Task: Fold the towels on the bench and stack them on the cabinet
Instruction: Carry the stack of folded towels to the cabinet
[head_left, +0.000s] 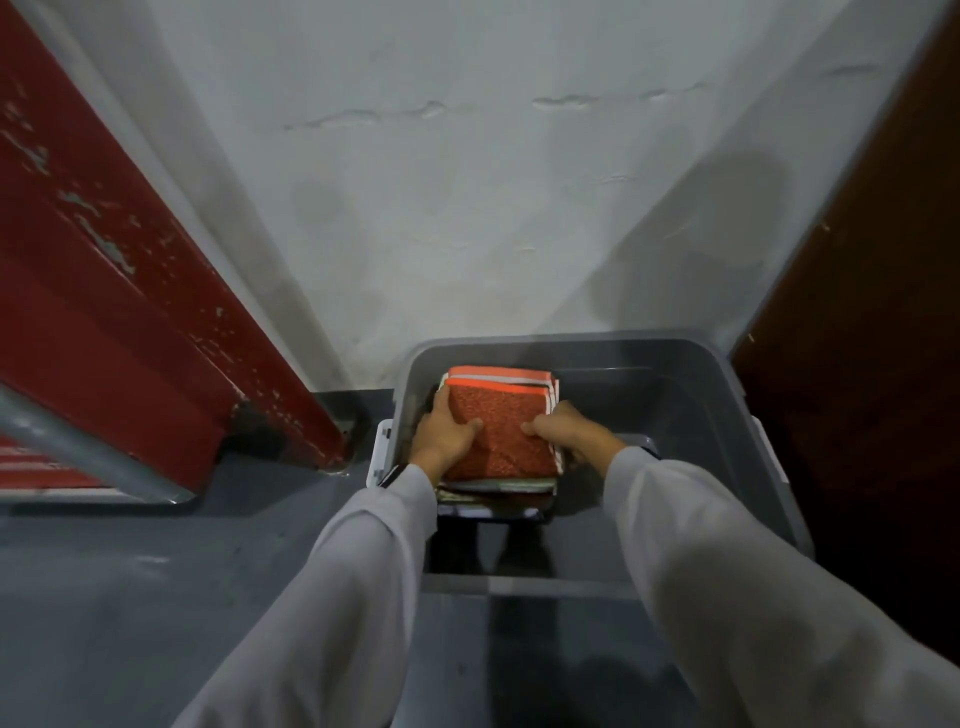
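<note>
Peering down from the head view, a stack of folded towels is seen inside a grey plastic bin, over toward its left side. The stack is clamped from both sides. The left hand is curled round the left edge with the thumb laid flat on the top towel, and the right hand is wrapped round the right edge the same way, thumb on top too. The rest of the fingers are tucked down the sides and mostly hidden. The top towel is a speckled red with an orange band along the far edge, and paler layers are stacked underneath.

Whether the stack is resting on the bin floor or being held just above it can't be told. Pale long sleeves are worn. The bin is parked against a white wall, with a chipped red frame off to the left.
</note>
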